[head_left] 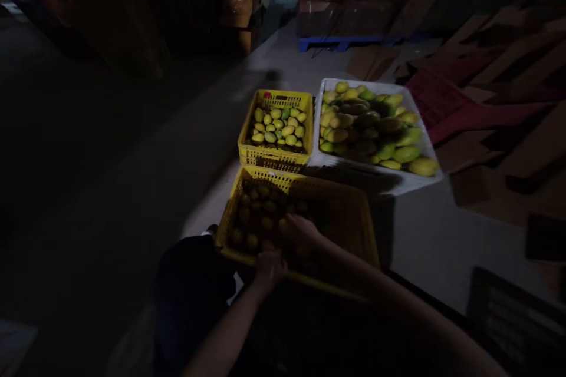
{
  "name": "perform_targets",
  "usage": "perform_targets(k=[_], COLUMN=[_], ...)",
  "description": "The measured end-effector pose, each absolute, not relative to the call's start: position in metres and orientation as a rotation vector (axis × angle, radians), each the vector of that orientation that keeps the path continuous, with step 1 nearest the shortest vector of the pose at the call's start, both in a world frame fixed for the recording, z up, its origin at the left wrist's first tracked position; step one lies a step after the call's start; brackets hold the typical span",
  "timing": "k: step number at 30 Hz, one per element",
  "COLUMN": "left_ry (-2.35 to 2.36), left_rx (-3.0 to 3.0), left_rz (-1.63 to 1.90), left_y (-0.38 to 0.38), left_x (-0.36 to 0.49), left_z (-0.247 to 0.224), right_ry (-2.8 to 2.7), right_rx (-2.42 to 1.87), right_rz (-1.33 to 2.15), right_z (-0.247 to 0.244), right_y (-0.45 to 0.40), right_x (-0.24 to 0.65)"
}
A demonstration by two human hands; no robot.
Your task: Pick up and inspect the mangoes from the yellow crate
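A large yellow plastic crate (371, 230) stands right in front of me, with small oval yellow-green fruits (252, 241) lying in shadow, mostly in its left part. At the crate's near rim is my left hand (270, 268), its fingers curled over the edge. My right hand (303, 228) reaches down into the crate among the fruits. Its fingers are closed at a yellow fruit (283, 224), though darkness hides much of the grip.
Behind stands a smaller yellow crate (245, 132) of similar fruits. Beside it, a white foam box (424, 123) holds larger yellow-green fruits. Flattened cardboard (495, 188) and a red crate (446, 100) lie to the right. A blue pallet (340, 42) bears stacked goods farther back.
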State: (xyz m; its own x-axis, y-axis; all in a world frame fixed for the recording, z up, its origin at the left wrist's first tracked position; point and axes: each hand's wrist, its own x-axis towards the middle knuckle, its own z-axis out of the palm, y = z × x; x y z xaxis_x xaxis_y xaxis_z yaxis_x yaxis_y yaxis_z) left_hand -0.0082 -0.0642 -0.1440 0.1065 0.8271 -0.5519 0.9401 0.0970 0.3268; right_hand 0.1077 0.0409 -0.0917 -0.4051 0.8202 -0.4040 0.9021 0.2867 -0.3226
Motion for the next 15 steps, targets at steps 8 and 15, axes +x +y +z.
perform_targets(k=[8,15], left_ry=[1.713,1.734], left_rx=[1.674,1.47], left_rz=[-0.192,-0.069], left_y=[-0.063,-0.038], left_x=[-0.017,-0.07], left_z=[-0.148,-0.156], right_ry=[2.796,2.664], right_rx=[2.176,2.525], right_rz=[-0.651,-0.622], right_z=[-0.011,-0.034], right_y=[0.009,-0.009], right_x=[0.149,0.159])
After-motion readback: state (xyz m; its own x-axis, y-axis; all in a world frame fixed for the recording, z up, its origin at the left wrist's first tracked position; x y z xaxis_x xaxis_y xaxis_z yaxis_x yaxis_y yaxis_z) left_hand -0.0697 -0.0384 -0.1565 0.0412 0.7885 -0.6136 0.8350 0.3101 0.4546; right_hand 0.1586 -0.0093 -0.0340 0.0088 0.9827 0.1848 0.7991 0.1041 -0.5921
